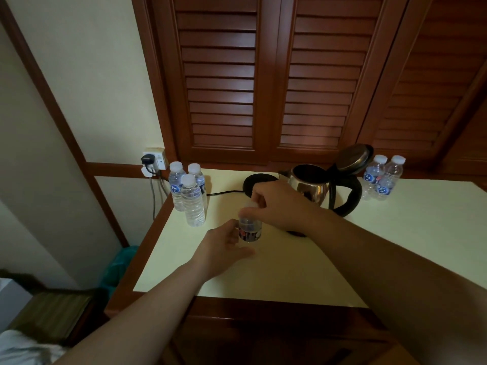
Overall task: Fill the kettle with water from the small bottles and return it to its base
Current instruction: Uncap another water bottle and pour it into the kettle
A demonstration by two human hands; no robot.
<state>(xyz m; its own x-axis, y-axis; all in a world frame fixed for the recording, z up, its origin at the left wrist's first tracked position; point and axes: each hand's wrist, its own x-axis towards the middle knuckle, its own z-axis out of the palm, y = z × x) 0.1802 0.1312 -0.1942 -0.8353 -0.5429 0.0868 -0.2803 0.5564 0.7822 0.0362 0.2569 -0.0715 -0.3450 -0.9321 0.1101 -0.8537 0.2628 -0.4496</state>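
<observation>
Clear plastic identifies the small bottle [249, 229] at frame centre, standing on the cream table [290, 272]. The left hand [224, 246] grips its lower body; the right hand [271, 206] pinches the cap from above. Whether the cap is being loosened or tightened cannot be determined.

The steel kettle [311, 187] stands right of centre with its lid [354, 156] hinged open, off the round black base [257, 180], which lies just to its left. Its water level is not visible.

Three sealed bottles [188, 192] stand at left of centre; two further bottles [382, 177] stand at the right, apparently empty.

Judged status: filling is under way. Remaining steps: pour the outstanding bottles, close the lid, seat the kettle on the base.
</observation>
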